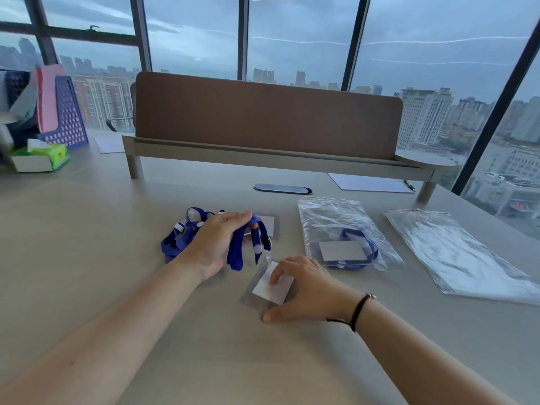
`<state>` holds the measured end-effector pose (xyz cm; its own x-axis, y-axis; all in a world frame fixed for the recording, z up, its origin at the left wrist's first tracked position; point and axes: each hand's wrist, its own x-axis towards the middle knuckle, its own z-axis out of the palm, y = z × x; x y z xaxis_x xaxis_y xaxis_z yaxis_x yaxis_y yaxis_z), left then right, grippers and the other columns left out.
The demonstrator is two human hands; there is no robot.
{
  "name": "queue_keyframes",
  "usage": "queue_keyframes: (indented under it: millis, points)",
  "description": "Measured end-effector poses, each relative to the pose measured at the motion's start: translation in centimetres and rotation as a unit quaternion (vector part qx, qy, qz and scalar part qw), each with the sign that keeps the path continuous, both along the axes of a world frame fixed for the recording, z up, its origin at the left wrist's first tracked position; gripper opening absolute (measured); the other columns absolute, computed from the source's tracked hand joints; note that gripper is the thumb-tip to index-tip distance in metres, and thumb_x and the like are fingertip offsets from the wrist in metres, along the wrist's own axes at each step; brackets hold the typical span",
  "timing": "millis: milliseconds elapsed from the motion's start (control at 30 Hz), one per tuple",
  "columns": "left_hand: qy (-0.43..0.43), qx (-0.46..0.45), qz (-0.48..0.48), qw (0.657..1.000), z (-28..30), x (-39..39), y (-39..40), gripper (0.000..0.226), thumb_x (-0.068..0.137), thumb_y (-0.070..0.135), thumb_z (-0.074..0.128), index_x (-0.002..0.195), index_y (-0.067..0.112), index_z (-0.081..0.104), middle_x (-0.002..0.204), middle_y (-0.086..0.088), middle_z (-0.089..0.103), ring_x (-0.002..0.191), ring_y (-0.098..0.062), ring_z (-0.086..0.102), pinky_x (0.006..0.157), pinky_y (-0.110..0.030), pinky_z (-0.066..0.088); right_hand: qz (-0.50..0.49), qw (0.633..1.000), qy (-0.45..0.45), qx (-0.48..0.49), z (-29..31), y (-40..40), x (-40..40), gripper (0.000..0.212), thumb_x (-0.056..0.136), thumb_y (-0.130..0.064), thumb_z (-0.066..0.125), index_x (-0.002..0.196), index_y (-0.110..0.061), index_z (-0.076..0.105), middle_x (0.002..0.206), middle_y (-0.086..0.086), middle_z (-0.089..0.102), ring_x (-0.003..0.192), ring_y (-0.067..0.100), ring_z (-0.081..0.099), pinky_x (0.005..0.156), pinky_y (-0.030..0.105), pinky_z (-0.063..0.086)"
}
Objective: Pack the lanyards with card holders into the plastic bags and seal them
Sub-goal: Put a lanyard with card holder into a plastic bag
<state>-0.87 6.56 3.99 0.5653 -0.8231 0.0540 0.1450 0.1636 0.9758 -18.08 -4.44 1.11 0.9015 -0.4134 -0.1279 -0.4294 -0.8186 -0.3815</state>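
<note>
I see left hand fingers closed round the bunched blue lanyard mid-bench to keep it compact, right hand fingers spread pinning its card holder flat, one filled bag just right.

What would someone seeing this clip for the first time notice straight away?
Mid-desk, the left hand grips a bundle of bright blue fabric lanyards, while the right hand presses on a clear plastic card holder with a white insert lying flat just in front. To the right lie a clear zip bag already holding a blue lanyard and card and a stack of empty clear plastic bags.
</note>
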Motion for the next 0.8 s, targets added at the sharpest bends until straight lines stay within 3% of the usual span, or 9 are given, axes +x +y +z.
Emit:
queue_keyframes:
  millis: [133, 267, 367, 467, 567, 633, 700, 800]
  points:
    - [0.021, -0.007, 0.012, 1.0, -0.1, 0.6, 0.0, 0.032, 0.101, 0.022, 0.053, 0.098, -0.006, 0.068, 0.101, -0.023, 0.065, 0.101, -0.033, 0.06, 0.108, -0.049, 0.045, -0.009, 0.999, 0.039, -0.011, 1.5, -0.7, 1.9, 0.056, 0.049, -0.065, 0.083, 0.094, -0.042, 0.057, 0.117, -0.006, 0.051, 0.113, 0.02, 0.045, 0.091, 0.036, 0.047]
    - [0.013, -0.015, 0.004, 1.0, -0.5, 0.7, -0.3, 0.045, 0.101, 0.024, 0.051, 0.117, -0.017, 0.059, 0.116, -0.036, 0.06, 0.102, -0.035, 0.061, 0.108, -0.051, 0.045, -0.019, 0.996, 0.083, -0.014, 2.6, -1.0, 2.8, 0.085, 0.047, -0.056, 0.09, 0.12, -0.038, 0.049, 0.125, 0.001, 0.042, 0.112, 0.021, 0.041, 0.09, 0.034, 0.043]
    - [0.002, -0.011, -0.007, 1.0, -0.9, 0.5, -0.7, 0.044, 0.102, 0.022, 0.047, 0.115, -0.018, 0.059, 0.114, -0.03, 0.066, 0.097, -0.033, 0.064, 0.097, -0.042, 0.051, -0.028, 0.998, 0.06, -0.001, 2.5, -1.2, 3.0, 0.101, 0.043, -0.052, 0.093, 0.129, -0.041, 0.04, 0.123, -0.002, 0.033, 0.11, 0.023, 0.046, 0.094, 0.035, 0.047]
    - [0.035, -0.03, 0.004, 0.999, -1.3, 0.6, -1.2, 0.034, 0.102, 0.021, 0.048, 0.099, -0.009, 0.065, 0.112, -0.028, 0.069, 0.104, -0.034, 0.068, 0.097, -0.043, 0.053, -0.038, 0.999, 0.001, 0.034, 2.6, -1.9, 2.4, 0.107, 0.052, -0.041, 0.094, 0.14, -0.04, 0.033, 0.125, -0.002, 0.034, 0.11, 0.019, 0.05, 0.092, 0.029, 0.047]
    - [0.073, -0.042, 0.016, 0.996, -1.2, 0.9, -1.7, 0.027, 0.101, 0.022, 0.051, 0.087, 0.003, 0.065, 0.108, -0.028, 0.071, 0.099, -0.03, 0.071, 0.083, -0.039, 0.058, -0.069, 0.994, -0.056, 0.071, 3.0, -3.5, 2.0, 0.081, 0.066, -0.036, 0.089, 0.136, -0.03, 0.05, 0.111, -0.003, 0.052, 0.093, 0.012, 0.056, 0.083, 0.026, 0.05]
    - [0.081, -0.04, 0.033, 0.995, -1.3, 1.1, -1.9, 0.027, 0.1, 0.023, 0.053, 0.086, 0.004, 0.066, 0.101, -0.025, 0.072, 0.092, -0.026, 0.072, 0.073, -0.034, 0.06, -0.087, 0.986, -0.102, 0.104, 3.5, -4.8, 2.0, 0.04, 0.076, -0.031, 0.082, 0.113, -0.024, 0.069, 0.089, -0.004, 0.059, 0.074, 0.009, 0.056, 0.068, 0.023, 0.05]
    - [0.083, -0.034, 0.055, 0.994, -1.4, 1.0, -2.0, 0.026, 0.1, 0.023, 0.054, 0.086, 0.004, 0.066, 0.094, -0.02, 0.072, 0.084, -0.023, 0.072, 0.069, -0.032, 0.059, -0.11, 0.961, -0.174, 0.186, 4.0, -5.6, 1.6, 0.009, 0.084, -0.022, 0.077, 0.093, -0.021, 0.076, 0.079, -0.004, 0.066, 0.064, 0.007, 0.058, 0.054, 0.021, 0.048]
    - [0.082, -0.034, 0.09, 0.992, -1.6, 1.0, -2.4, 0.027, 0.099, 0.023, 0.056, 0.083, 0.005, 0.069, 0.083, -0.012, 0.072, 0.077, -0.022, 0.069, 0.07, -0.031, 0.056, -0.124, 0.893, -0.268, 0.34, 4.2, -6.4, 0.4, 0.006, 0.086, -0.013, 0.073, 0.083, -0.016, 0.076, 0.079, 0.008, 0.069, 0.062, 0.02, 0.055, 0.049, 0.027, 0.039]
